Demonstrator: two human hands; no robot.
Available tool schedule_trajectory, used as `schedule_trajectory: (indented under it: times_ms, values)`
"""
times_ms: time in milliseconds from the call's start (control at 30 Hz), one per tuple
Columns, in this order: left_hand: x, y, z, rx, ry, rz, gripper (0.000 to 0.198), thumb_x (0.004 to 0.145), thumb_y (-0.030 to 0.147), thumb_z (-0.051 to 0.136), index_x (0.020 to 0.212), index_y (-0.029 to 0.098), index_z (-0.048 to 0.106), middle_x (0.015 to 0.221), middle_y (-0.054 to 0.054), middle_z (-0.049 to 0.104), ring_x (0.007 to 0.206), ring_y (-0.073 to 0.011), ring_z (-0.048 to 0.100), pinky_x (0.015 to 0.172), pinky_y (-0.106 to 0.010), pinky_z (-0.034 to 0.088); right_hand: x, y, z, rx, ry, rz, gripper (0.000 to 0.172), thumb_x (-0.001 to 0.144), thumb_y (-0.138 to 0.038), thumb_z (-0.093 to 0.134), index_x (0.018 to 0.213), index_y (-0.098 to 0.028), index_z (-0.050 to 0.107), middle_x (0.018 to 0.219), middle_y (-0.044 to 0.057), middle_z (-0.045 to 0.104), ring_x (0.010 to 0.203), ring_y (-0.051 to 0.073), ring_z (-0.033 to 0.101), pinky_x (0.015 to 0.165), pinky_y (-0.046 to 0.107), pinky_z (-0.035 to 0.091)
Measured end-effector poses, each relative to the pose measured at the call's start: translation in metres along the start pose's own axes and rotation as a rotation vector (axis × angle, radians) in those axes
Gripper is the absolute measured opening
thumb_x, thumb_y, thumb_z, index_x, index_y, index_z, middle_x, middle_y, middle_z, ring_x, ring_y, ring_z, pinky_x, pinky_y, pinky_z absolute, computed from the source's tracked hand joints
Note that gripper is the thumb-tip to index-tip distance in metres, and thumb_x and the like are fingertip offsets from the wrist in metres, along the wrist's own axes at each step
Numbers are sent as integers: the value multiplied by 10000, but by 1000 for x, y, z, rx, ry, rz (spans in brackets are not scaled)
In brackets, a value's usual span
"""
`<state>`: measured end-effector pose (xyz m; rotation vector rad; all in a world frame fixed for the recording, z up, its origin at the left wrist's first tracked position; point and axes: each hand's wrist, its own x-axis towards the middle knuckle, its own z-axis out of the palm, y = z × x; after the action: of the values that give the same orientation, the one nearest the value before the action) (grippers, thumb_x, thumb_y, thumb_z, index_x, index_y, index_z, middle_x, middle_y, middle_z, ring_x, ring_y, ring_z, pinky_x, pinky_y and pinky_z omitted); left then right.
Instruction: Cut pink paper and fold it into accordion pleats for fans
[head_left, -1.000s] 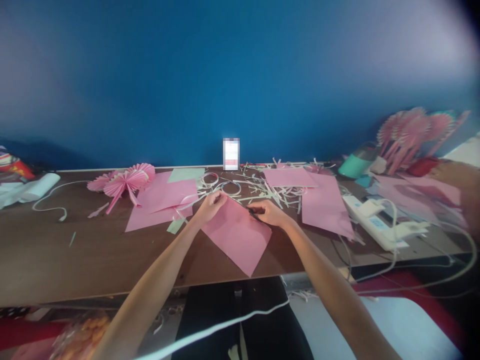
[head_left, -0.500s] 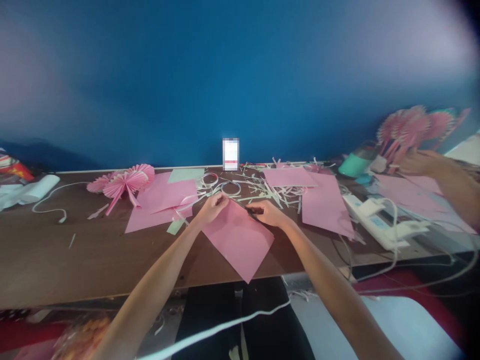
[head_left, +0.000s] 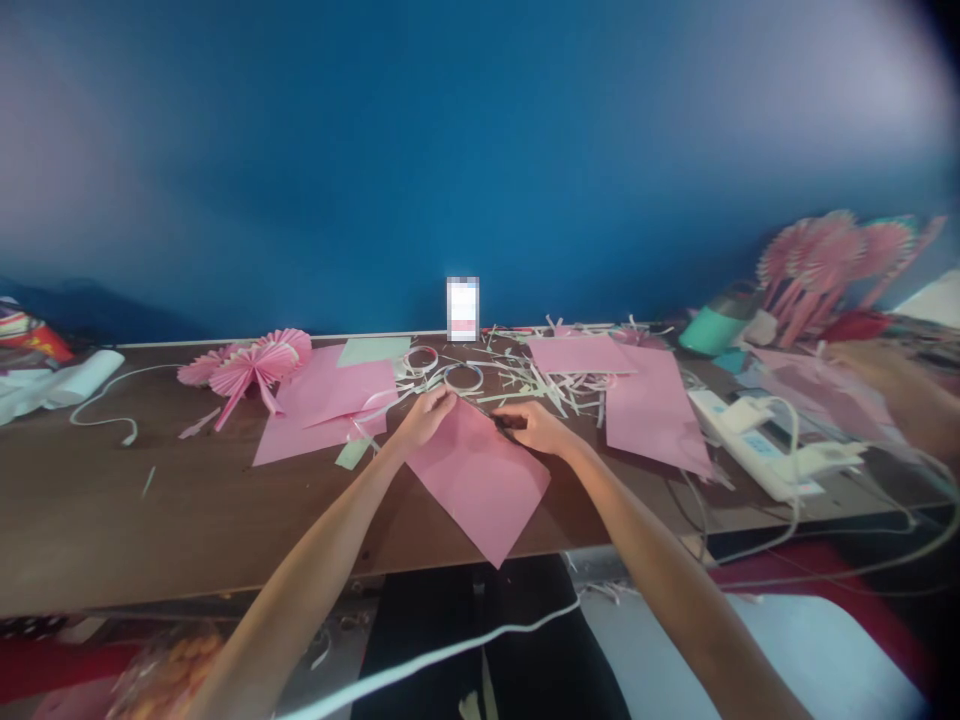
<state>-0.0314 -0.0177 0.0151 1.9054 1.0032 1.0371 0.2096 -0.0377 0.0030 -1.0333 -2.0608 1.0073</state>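
A pink paper sheet (head_left: 480, 480) lies cornerwise on the brown table (head_left: 187, 510), one corner hanging past the front edge. My left hand (head_left: 424, 417) is closed, pinching the sheet's far corner. My right hand (head_left: 534, 426) is closed around dark scissors (head_left: 507, 423) at the sheet's upper right edge, blades pointing left toward the left hand.
More pink sheets (head_left: 322, 400) (head_left: 649, 405) lie left and right, with paper strips (head_left: 525, 378) and tape rings (head_left: 462, 376) behind. Folded pink fans (head_left: 247, 365) lie at left; more fans (head_left: 825, 255) stand at right. A white power strip (head_left: 757, 450) with cables and another person's arm (head_left: 900, 390) are at right.
My hands and the sheet have barely moved. The other person's arm at the right has dropped lower and drawn back from the standing fans.
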Motion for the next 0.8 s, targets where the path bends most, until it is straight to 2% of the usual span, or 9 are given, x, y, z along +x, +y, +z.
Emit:
schedule_trajectory:
  times_ms: [267,400,600,733,800]
  values:
    - [0,-1,-1,24,16,4,312,895,423,401,766,167,524,701,6,499,658,-121,440,621,-238,347,1,0,0,-26,20,4,395,752,-194,572,1141,-193,637,1055,58,677,906,210,639,822,341,505]
    - [-1,2,-1,36,2,16,299,897,406,404,778,166,537,722,3,523,674,-123,457,626,-239,350,2,-1,1,-17,91,-9,382,743,-228,602,1121,-196,648,1057,59,672,913,212,630,822,341,498]
    - [-2,2,-8,167,50,-3,290,889,413,409,791,176,544,720,-2,543,650,-134,463,604,-249,336,2,-5,-6,103,230,102,443,767,-390,608,1152,-172,591,784,36,670,712,171,621,690,302,504]
    - [1,-8,-18,201,101,1,273,797,440,558,778,170,523,716,6,520,643,-128,454,574,-234,323,0,-7,-14,127,207,109,411,752,-409,621,1096,-189,579,868,50,654,811,172,615,752,287,487]
    - [3,-13,-25,193,108,-3,295,745,439,620,806,166,524,738,4,520,665,-134,465,588,-235,342,-2,-8,-17,129,147,108,369,741,-408,633,1034,-191,584,920,52,645,864,175,606,774,283,475]
